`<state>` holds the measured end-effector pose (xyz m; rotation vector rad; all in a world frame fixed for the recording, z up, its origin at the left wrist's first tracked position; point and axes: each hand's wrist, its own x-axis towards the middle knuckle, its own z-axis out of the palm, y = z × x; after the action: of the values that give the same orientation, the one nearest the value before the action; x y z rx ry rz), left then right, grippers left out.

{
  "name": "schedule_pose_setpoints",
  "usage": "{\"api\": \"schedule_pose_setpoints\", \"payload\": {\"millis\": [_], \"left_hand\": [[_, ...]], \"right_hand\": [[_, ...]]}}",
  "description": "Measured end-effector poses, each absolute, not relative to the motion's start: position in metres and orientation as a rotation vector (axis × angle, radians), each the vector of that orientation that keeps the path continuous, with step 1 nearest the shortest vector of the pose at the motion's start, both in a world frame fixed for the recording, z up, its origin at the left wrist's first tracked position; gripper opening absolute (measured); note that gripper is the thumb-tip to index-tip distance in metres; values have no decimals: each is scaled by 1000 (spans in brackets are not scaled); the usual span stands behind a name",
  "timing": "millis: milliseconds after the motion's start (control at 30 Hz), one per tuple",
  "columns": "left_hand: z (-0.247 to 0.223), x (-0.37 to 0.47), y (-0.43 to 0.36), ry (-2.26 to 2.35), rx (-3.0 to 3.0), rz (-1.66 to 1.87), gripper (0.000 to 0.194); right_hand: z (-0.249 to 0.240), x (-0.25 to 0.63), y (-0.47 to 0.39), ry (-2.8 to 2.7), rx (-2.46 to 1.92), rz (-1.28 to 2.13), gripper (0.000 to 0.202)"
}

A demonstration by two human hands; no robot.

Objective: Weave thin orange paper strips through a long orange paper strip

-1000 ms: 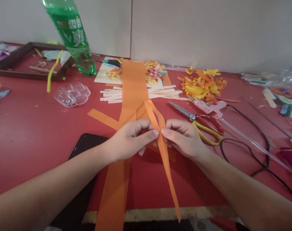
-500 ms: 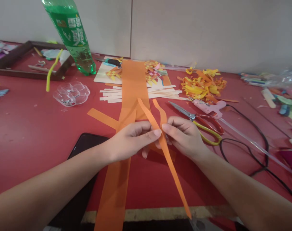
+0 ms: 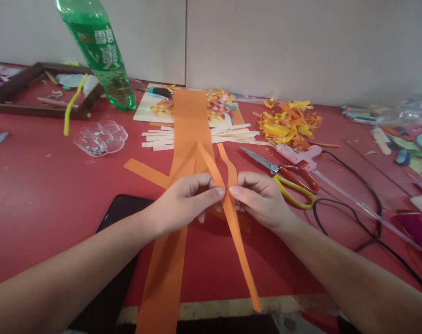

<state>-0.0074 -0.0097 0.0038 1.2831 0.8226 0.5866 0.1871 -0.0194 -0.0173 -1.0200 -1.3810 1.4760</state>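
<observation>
Orange paper makes the thin strip (image 3: 236, 232), which is held in the air, its low end pointing down to the near edge of the red table (image 3: 211, 273). At left, the phone (image 3: 116, 287) lies partly under the left arm, just beside the wide orange band (image 3: 165, 278).

Farther in, the left hand (image 3: 190, 202) pinches one side of the strip between thumb and fingers, and the right hand (image 3: 262, 199) pinches the other just beside it. Above the thumbs the strip stands as two separate tails; just below, they meet. Whether they are joined there or merely overlap, I cannot tell. To handle it well, I would keep both pinches close to that meeting point, use equal, light force and avoid twisting, since thin paper may crease or run off line.

Beyond the right hand lie the scissors (image 3: 275, 169), with the glue gun (image 3: 296, 153) behind. White strips (image 3: 233, 135) lie across the band's far part, near the scrap pile (image 3: 289, 121); the bottle (image 3: 102, 55) stands far left, before the wall (image 3: 283, 46).
</observation>
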Motion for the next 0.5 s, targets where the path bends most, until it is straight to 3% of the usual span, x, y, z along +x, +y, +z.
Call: {"api": "schedule_pose_setpoints", "payload": {"millis": [500], "left_hand": [[4, -9, -11, 771, 1276, 485, 23]], "right_hand": [[-20, 188, -20, -1367, -1035, 1583, 30]]}}
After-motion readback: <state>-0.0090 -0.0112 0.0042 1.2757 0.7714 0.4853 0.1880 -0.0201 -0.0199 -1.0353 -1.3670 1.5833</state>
